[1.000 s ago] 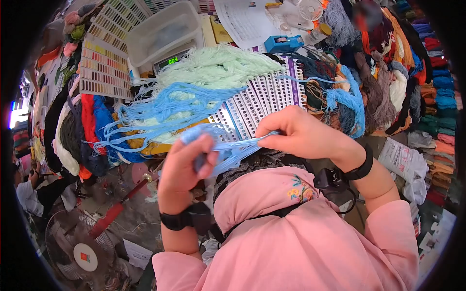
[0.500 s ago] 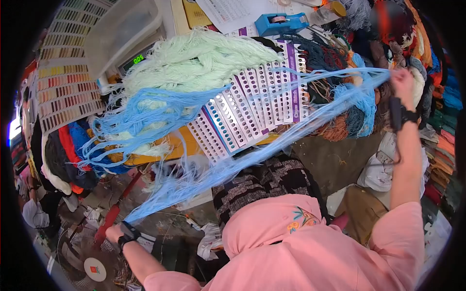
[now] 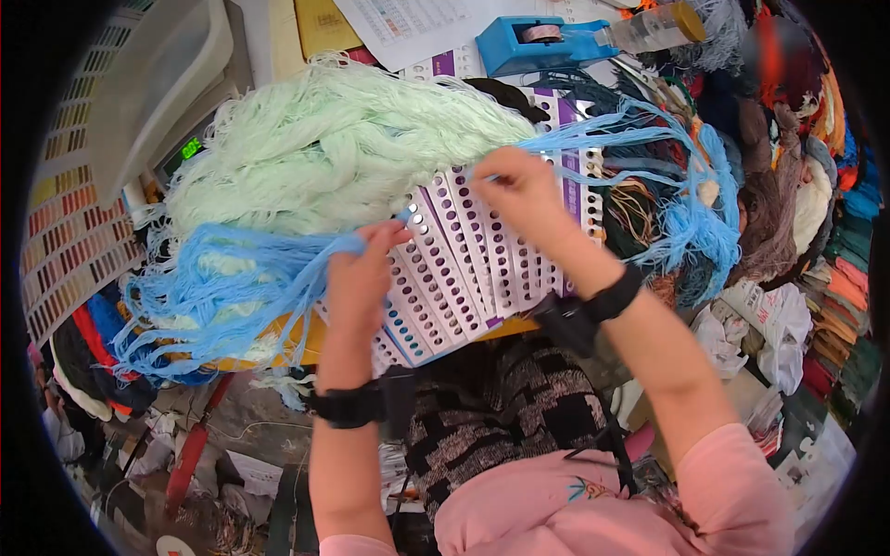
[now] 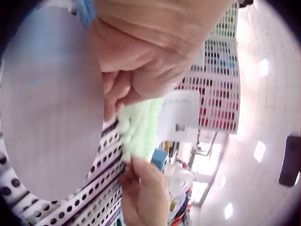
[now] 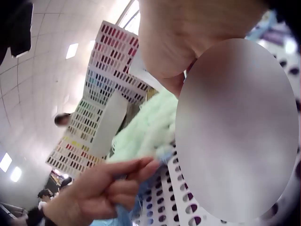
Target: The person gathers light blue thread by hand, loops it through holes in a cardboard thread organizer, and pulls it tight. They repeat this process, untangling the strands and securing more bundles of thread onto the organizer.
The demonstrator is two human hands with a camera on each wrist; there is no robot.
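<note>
Yarn skeins and colour charts (image 3: 65,222) crowd the counter, with a pale green skein (image 3: 315,157) at upper centre. At mid-frame the left hand (image 3: 357,278) pinches one end of the light blue yarn strands (image 3: 222,287), fingers curled. The right hand (image 3: 519,195) pinches the other end, seemingly to lay them over the perforated sample cards (image 3: 482,250). A blue tape dispenser (image 3: 528,42) sits at top.

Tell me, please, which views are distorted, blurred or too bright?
Head view: fisheye bending with a dark round border, but sharp on the light blue yarn. Left wrist view: the left hand is very close and soft, and the ceiling lights glare. Right wrist view: a grey oval hides part of the punched card.
</note>
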